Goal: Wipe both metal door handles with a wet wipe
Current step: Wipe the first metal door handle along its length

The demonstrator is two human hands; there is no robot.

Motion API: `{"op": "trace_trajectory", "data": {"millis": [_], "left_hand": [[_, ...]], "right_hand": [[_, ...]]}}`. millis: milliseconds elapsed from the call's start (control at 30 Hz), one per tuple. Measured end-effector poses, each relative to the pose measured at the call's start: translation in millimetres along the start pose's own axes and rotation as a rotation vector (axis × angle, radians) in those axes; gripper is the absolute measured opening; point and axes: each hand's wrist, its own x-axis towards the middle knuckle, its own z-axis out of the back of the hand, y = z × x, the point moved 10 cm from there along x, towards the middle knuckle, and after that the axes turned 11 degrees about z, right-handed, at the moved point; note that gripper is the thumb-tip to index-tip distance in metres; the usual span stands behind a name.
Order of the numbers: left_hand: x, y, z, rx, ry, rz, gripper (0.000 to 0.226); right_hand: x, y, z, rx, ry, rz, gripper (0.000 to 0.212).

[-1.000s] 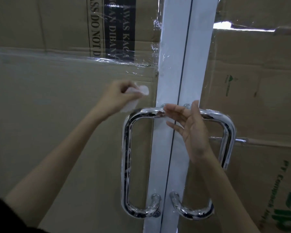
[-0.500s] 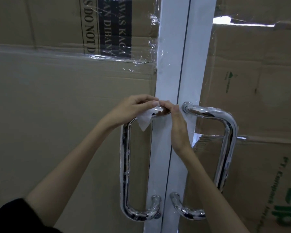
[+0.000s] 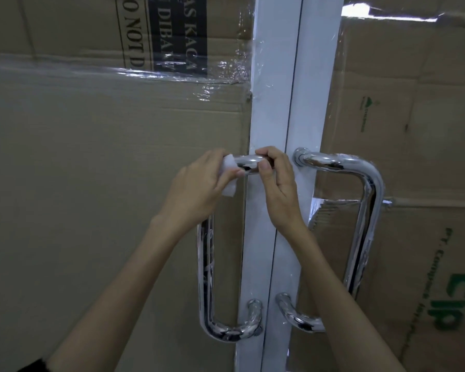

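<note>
**Wipe shifted outward along left handle's top bar**

Since half a second ago the wet wipe has been slid leftward along the top bar, away from the door frame, so that bare chrome is now exposed between the two hands.

Items, largest first:

- Cardboard sheets — taped over both door panels under clear plastic film; printed lettering is seen at the upper left and green print at the lower right.
- Door frame — two white stiles meeting at the centre seam.
- Right handle — chrome, D-shaped, untouched.
- Left handle — chrome, D-shaped; its top bar is held by both hands.
- Left hand — fingers curled over the bar's outer bend, the wipe pressed around the metal.
- Right hand — thumb and fingers clasped round the bar's inner end, beside the frame.
- Wet wipe — white, folded, wrapped on the bar under the left hand.
</note>
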Motion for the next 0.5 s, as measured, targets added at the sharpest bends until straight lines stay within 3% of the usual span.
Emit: {"op": "trace_trajectory", "data": {"millis": [167,233,333,433,500], "left_hand": [[4.8,-32.1,-8.5,0.092,0.035,-0.241,0.051],[6.8,-13.7,-8.6,-0.079,0.131,-0.138,0.039],[4.5,25.3,-20.8,-0.574,0.46,0.188,0.044],[1.2,36.0,-37.3,-0.756,0.71,0.433,0.047],[2.3,24.6,-43.5,-0.822,0.782,0.469,0.042]], "right_hand": [[1.0,-0.2,-0.5,-0.005,-0.036,-0.001,0.017],[0.5,0.6,-0.5,-0.006,-0.036,-0.001,0.018],[-0.8,0.2,-1.0,0.005,-0.018,-0.023,0.02],[-1.5,0.8,-1.7,0.019,-0.012,-0.051,0.018],[-2.0,0.8,-2.1,0.031,-0.01,-0.067,0.018]]}}
